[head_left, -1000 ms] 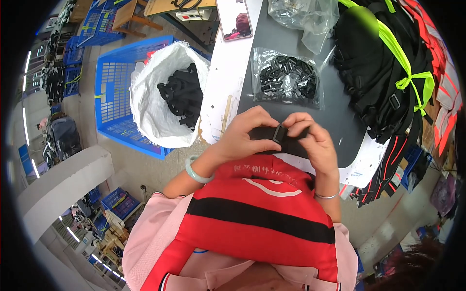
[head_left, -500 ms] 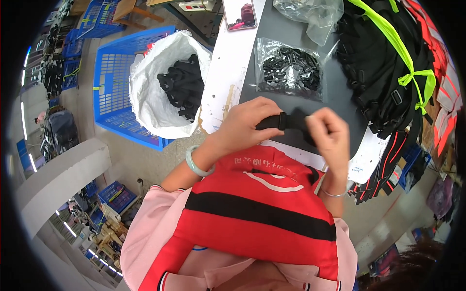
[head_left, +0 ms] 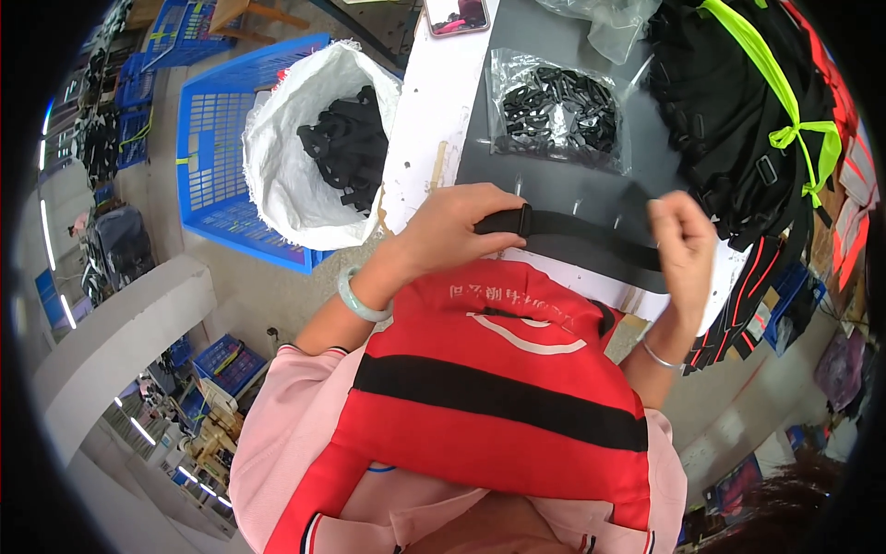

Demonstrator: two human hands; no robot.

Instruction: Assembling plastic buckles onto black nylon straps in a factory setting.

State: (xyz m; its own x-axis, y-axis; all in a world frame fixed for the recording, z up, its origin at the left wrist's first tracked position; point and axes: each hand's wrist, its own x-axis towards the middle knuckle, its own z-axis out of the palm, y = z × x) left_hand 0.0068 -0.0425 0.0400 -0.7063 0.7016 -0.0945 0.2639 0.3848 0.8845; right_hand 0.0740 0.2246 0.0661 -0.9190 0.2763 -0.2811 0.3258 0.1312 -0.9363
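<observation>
My left hand (head_left: 457, 226) is closed, pinching a black webbing strap (head_left: 591, 238) between thumb and fingers. A small black buckle (head_left: 524, 222) sits on the strap at those fingertips. From the buckle the strap stretches right, along the near edge of the table, to my right hand (head_left: 685, 245). Curled fingers close this hand on the strap's far part, which is partly hidden and blurred. Beyond my hands, a clear plastic bag (head_left: 558, 115) full of small black buckles lies on the dark grey tabletop (head_left: 554, 185).
At the right lies a heap of black straps (head_left: 711, 120) tied with a neon-yellow band (head_left: 761, 74). Left of the table, a white sack (head_left: 277, 166) with black straps stands in a blue crate (head_left: 208, 148). A phone (head_left: 457, 14) lies at the far edge.
My right hand has moved right, away from the left one, and more of the strap lies stretched between them. My left hand keeps its hold by the buckle, shifted slightly left.
</observation>
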